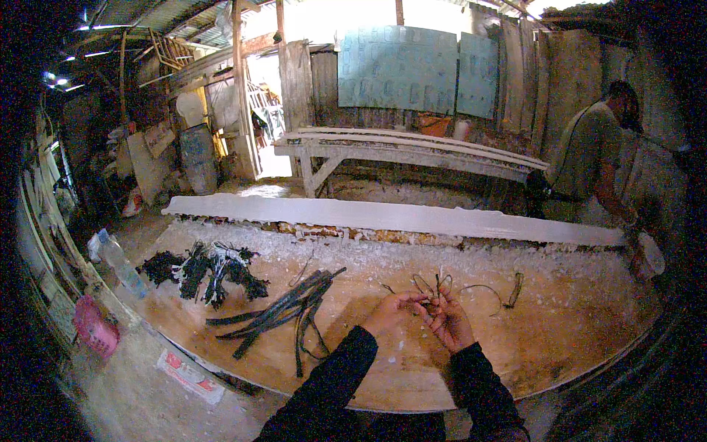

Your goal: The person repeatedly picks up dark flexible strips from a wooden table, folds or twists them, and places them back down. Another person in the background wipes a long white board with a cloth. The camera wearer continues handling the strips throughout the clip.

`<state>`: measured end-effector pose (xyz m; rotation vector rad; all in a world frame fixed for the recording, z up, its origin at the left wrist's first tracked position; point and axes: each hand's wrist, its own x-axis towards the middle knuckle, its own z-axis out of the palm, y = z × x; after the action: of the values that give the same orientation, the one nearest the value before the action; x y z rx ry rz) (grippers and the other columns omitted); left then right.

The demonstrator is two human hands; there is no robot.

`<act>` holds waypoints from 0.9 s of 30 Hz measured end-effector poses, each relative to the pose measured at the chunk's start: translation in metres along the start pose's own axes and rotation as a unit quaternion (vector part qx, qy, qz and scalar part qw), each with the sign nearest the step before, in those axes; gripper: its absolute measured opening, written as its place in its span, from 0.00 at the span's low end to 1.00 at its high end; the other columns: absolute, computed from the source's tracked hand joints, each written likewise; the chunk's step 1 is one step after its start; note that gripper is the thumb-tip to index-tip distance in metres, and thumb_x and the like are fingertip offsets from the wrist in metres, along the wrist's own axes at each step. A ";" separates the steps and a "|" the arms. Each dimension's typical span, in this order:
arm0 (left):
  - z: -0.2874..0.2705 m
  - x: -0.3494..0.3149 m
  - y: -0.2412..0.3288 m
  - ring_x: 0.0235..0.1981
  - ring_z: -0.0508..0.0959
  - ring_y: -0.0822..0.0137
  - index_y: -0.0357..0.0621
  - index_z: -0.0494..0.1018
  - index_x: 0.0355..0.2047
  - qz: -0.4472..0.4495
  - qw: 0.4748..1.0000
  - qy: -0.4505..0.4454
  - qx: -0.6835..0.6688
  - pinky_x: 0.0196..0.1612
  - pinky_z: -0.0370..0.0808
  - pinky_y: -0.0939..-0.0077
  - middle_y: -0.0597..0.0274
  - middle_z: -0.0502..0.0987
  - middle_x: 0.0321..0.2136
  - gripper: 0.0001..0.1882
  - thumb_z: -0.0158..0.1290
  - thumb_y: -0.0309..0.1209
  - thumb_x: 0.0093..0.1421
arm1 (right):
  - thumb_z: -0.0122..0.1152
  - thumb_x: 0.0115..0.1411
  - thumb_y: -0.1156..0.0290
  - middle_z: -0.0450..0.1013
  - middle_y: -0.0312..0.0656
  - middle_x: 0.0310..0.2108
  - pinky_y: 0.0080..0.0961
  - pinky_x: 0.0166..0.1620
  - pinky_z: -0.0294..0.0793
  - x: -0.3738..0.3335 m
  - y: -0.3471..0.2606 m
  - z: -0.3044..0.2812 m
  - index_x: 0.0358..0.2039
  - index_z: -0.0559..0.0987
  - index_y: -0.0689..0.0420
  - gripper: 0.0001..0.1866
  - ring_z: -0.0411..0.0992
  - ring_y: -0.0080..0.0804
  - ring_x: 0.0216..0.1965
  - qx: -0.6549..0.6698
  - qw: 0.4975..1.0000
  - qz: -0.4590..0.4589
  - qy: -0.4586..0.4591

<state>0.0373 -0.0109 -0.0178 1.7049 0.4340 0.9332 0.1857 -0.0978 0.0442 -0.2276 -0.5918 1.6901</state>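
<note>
My left hand (394,313) and my right hand (451,324) meet above the wooden tabletop (412,383), their fingers pinched close together. Between them is a thin dark strip (421,283), its loops standing up above the fingertips. A thin tail runs off to the right of my right hand, toward a short curled dark piece (515,289) on the board. Left of my hands lies a loose pile of flat black strips (283,306). Beyond that pile are several knotted black bundles (208,272) with whitish strands. Fingers partly hide the strip's held part.
A long white-coated slab (383,217) runs along the table's far edge. A clear plastic bottle (121,265) and a pink bag (96,328) are at the left. Behind stands a white-splashed bench (412,155). Another person (593,151) bends at the far right, near the slab's end.
</note>
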 end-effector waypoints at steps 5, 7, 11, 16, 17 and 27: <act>-0.001 -0.001 0.001 0.38 0.70 0.73 0.42 0.68 0.44 -0.032 0.999 0.027 0.009 0.42 0.66 0.79 0.65 0.72 0.36 0.16 0.49 0.29 0.53 | 0.49 0.51 0.80 0.67 0.38 0.34 0.26 0.42 0.71 0.001 -0.008 -0.022 0.43 0.65 0.52 0.17 0.69 0.23 0.30 0.044 0.999 0.016 -0.005; 0.002 -0.004 0.009 0.35 0.70 0.74 0.42 0.68 0.43 -0.006 0.996 0.053 0.078 0.41 0.67 0.80 0.66 0.73 0.34 0.17 0.50 0.34 0.53 | 0.48 0.52 0.80 0.67 0.38 0.36 0.23 0.39 0.73 0.001 -0.011 -0.025 0.44 0.65 0.52 0.18 0.69 0.23 0.30 0.053 0.998 0.022 -0.012; 0.004 -0.007 0.024 0.32 0.70 0.76 0.43 0.69 0.42 -0.046 0.993 0.064 0.091 0.38 0.67 0.81 0.67 0.73 0.31 0.16 0.51 0.34 0.53 | 0.48 0.53 0.78 0.66 0.39 0.39 0.20 0.36 0.74 0.001 -0.011 -0.015 0.48 0.62 0.50 0.21 0.69 0.24 0.31 0.064 0.998 0.009 0.007; 0.004 -0.007 0.030 0.29 0.70 0.77 0.43 0.71 0.38 -0.046 0.993 0.103 0.024 0.34 0.67 0.82 0.69 0.73 0.27 0.13 0.50 0.33 0.53 | 0.52 0.51 0.76 0.66 0.40 0.41 0.19 0.31 0.74 -0.004 -0.005 0.016 0.52 0.59 0.50 0.26 0.68 0.22 0.28 -0.104 0.992 -0.030 0.070; 0.005 -0.008 0.031 0.28 0.70 0.78 0.43 0.71 0.37 -0.020 0.995 0.099 0.005 0.32 0.67 0.83 0.69 0.73 0.26 0.12 0.50 0.34 0.53 | 0.53 0.51 0.75 0.66 0.40 0.41 0.18 0.30 0.73 -0.006 -0.002 0.022 0.52 0.59 0.50 0.27 0.68 0.22 0.27 -0.169 0.982 -0.043 0.071; 0.005 -0.014 0.061 0.21 0.68 0.83 0.46 0.72 0.37 -0.129 0.987 0.052 0.082 0.22 0.63 0.89 0.73 0.73 0.23 0.12 0.50 0.35 0.54 | 0.56 0.49 0.74 0.65 0.30 0.23 0.11 0.20 0.57 -0.005 0.003 0.029 0.43 0.67 0.54 0.18 0.60 0.17 0.19 -0.375 0.911 -0.024 0.168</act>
<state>0.0222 -0.0440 0.0332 1.7030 0.7996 0.8157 0.1704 -0.1103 0.0661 -1.0245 -0.9524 1.2617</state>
